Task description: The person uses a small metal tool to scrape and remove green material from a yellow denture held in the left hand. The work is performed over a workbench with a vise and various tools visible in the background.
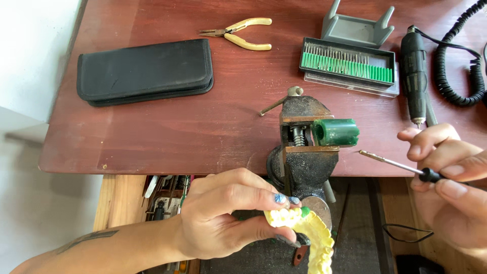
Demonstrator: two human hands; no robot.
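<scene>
My left hand (228,215) grips a pale yellow, ridged, curved piece (309,238) with a small green spot on it, held below the table edge. My right hand (449,177) holds a thin metal needle tool with a black collar (401,166); its tip points left toward a green cylinder (336,132). That cylinder is clamped in the jaws of a rusty bench vise (304,147) fixed at the front edge of the reddish wooden table (167,132).
On the table lie a black zip case (145,71), yellow-handled pliers (241,33), a box of green-shanked burs (349,65), a grey stand (357,25), a black rotary handpiece (415,76) and its coiled cord (459,66). An open drawer of tools (165,195) sits below.
</scene>
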